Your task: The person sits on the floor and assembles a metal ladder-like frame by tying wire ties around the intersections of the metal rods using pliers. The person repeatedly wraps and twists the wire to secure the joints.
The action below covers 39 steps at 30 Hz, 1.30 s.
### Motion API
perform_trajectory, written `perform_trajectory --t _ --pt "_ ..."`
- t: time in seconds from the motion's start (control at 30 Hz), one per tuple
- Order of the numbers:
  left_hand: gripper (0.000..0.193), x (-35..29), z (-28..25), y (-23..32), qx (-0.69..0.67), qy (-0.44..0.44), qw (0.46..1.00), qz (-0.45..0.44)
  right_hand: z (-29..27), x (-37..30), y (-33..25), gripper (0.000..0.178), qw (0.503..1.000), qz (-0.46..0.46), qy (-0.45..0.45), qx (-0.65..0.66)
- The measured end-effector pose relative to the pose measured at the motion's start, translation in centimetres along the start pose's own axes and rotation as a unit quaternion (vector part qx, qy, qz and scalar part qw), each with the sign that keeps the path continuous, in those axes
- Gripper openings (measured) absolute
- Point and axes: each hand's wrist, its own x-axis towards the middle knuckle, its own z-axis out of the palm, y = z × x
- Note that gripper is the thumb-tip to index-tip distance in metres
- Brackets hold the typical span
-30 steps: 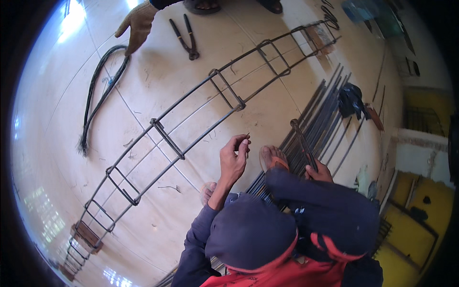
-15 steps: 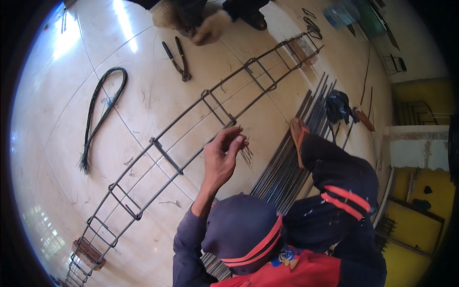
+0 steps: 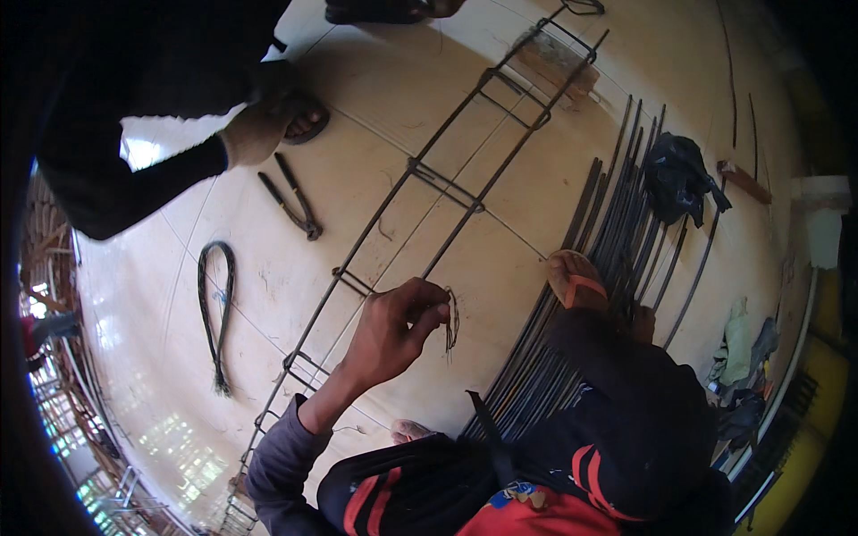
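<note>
My left hand (image 3: 393, 330) is raised over the floor with its fingertips pinched on a small bunch of thin tie wires (image 3: 452, 322), bent into a loop that hangs down. It is close to a long rebar cage (image 3: 375, 223) made of straight bars with rectangular stirrups. My right hand (image 3: 642, 323) shows only as a small part beyond my dark trouser leg, low beside a bundle of loose steel rods (image 3: 536, 348). Its fingers are hidden. My sandalled foot (image 3: 576, 275) rests at the rods.
Pincers (image 3: 293, 198) and a looped hank of dark wire (image 3: 216, 313) lie left of the cage. A brick (image 3: 550, 67) sits under its far end. A black plastic bag (image 3: 679, 179) lies on the rods. Another person's gloved hand (image 3: 255, 136) and foot (image 3: 308, 118) are at upper left.
The view has shifted, and the other person has come further in at the left. My left hand still pinches the wires. My right hand now shows partly by the rods.
</note>
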Motion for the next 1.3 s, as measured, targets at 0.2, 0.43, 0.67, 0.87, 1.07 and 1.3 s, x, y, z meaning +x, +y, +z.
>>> perform_trajectory --t 0.2,0.43,0.67,0.87,1.07,1.3 --pt "0.020 7.0 3.0 2.8 -0.009 -0.036 0.999 -0.031 -9.8 2.8 -1.7 0.036 0.956 -0.003 -0.089 0.280" --pt "0.021 11.8 5.6 4.9 -0.269 0.093 0.951 -0.119 -10.1 10.6 -10.7 0.029 0.727 -0.152 -0.311 0.592" --pt "0.021 16.1 7.2 4.4 -0.330 0.131 0.917 -0.181 -9.9 11.4 -10.1 0.014 0.458 0.136 -0.307 0.823" --pt "0.026 19.3 6.1 3.9 -0.273 0.215 0.921 -0.179 -8.8 13.6 -7.5 0.015 0.636 0.010 -0.317 0.703" --pt "0.026 16.5 5.0 3.8 -0.253 0.168 0.926 -0.223 -9.5 14.5 -7.2 0.024 0.697 -0.041 -0.417 0.581" --pt "0.031 12.3 5.8 3.1 -0.256 0.138 0.896 -0.335 -8.8 18.2 -8.0 0.026 0.477 -0.041 -0.721 0.502"
